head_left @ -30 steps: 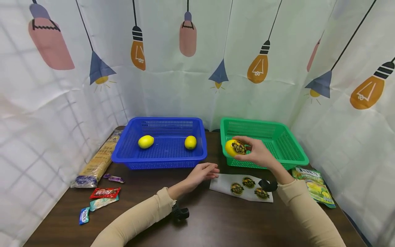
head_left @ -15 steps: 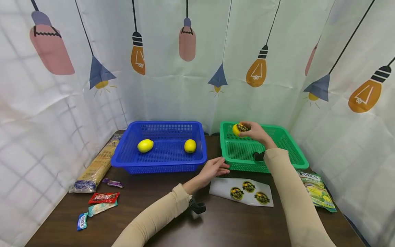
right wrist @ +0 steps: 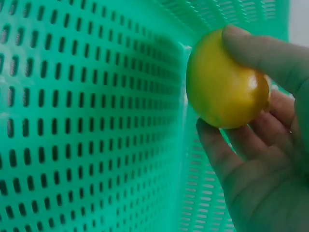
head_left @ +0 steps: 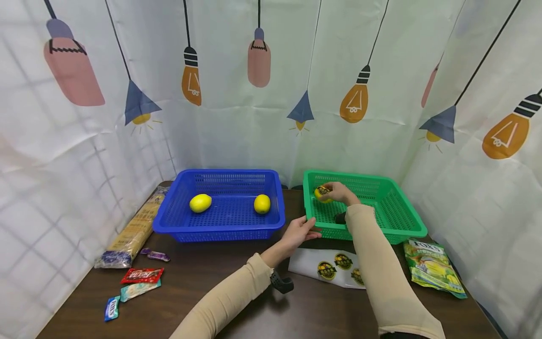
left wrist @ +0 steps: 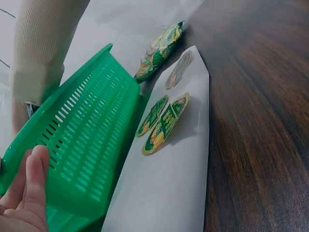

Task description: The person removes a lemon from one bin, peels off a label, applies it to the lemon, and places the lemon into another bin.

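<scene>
In the head view, my right hand (head_left: 340, 192) holds a yellow lemon (head_left: 320, 193) low inside the green basket (head_left: 406, 205), near its left wall. A black-and-gold round sticker sits on this lemon. The right wrist view shows thumb and fingers curled round the lemon (right wrist: 219, 82), whose sticker is out of sight there. My left hand (head_left: 298, 234) grips the basket's front left corner; its fingers (left wrist: 35, 176) lie against the outer wall in the left wrist view. In front of the basket lies a white sheet (head_left: 302, 262) bearing several of the same stickers (head_left: 326, 270).
A blue basket (head_left: 228, 229) with two lemons (head_left: 201, 203) stands at the back left. Left of it lie a long clear-wrapped pack (head_left: 131, 230) and several small wrapped sweets (head_left: 142, 275). A green Fox's bag (head_left: 434, 268) lies at the right. A printed curtain (head_left: 228, 127) surrounds the table.
The right hand carries the lemon from the basket's front left over the rim, then down inside it. My left hand moves right, from beside the white sheet to the green basket's corner.
</scene>
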Demonstrator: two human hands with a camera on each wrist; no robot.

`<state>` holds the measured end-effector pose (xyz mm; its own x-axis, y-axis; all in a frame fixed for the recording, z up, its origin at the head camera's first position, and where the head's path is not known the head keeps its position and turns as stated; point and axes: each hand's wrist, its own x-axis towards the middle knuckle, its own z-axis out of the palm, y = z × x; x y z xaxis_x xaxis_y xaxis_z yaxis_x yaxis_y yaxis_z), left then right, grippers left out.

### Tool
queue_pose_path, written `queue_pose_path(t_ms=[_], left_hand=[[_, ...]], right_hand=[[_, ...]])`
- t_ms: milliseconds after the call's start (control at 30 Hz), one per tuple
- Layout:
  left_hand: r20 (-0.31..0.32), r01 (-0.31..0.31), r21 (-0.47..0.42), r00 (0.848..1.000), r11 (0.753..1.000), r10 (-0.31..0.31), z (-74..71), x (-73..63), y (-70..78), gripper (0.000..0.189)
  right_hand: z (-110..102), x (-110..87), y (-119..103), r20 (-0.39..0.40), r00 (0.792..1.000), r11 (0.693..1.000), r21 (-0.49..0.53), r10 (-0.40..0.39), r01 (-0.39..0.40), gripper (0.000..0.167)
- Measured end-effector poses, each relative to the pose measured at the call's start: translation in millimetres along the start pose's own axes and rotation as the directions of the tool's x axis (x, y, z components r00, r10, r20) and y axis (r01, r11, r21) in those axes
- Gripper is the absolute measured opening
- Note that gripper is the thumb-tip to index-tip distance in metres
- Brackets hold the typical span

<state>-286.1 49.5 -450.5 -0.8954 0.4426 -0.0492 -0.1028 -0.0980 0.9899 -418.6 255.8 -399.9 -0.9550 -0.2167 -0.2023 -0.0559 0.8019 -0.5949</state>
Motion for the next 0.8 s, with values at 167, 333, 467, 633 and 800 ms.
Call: queue_pose_path(t_ms=[167, 333, 467, 633, 800], left_hand=[[0.021, 0.010, 0.004, 1.000, 1.000, -0.010, 1.4, -2.2, -2.3, 0.035], [0.026, -0.005, 0.015, 1.000, 1.000, 0.005, 5.8, -3.2, -5.2, 0.032], [-0.011, -0.024, 0.053, 1.000, 0.998, 0.025, 8.4, -2.9, -6.8, 0.032], [-0.028, -0.045, 0.160, 0.998, 0.986, 0.050, 9.4, -6.9, -7.2, 0.039], [0.014, -0.058, 0.203, 0.998, 0.978, 0.056, -0.5, -21.4, -1.8, 0.047]], right_hand=[[11, -2.7, 0, 0.051, 0.999, 0.994, -0.107, 0.015, -0.010, 0.061], [16, -4.3, 1, 0.053, 0.998, 0.983, -0.184, 0.021, -0.011, 0.059], [14, -4.2, -2, 0.040, 0.999, 0.973, -0.230, 0.008, 0.001, 0.066], [0, -11.0, -18, -0.024, 0.996, 0.968, -0.238, -0.087, 0.079, 0.073], [-20, -30.3, -48, -0.171, 0.957, 0.972, -0.081, -0.233, 0.222, 0.064]])
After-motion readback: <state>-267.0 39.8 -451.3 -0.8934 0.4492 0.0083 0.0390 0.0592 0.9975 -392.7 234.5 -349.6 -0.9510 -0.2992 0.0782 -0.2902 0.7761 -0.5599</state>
